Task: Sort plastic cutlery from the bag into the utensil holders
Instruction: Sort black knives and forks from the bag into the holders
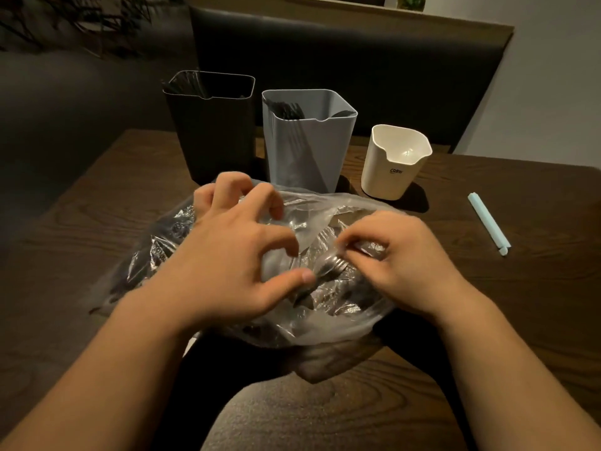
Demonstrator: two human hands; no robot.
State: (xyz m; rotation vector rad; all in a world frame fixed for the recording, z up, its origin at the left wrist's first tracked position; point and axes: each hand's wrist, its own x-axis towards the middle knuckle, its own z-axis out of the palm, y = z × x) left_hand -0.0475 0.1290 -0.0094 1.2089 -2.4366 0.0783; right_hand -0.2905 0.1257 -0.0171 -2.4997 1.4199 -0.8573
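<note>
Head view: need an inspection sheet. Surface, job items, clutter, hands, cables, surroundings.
Surface: dark wooden table.
Job's things: clear plastic bag of dark cutlery; tall black holder and grey holder, both holding cutlery; small cream holder, empty.
Clutter: pale blue stick right of the bag.
Hands: left hand curled over the bag, grip unclear; right hand pinches a dark fork at its tines.
Cables: nothing seen.
Surroundings: dark padded bench back; plant far left.
</note>
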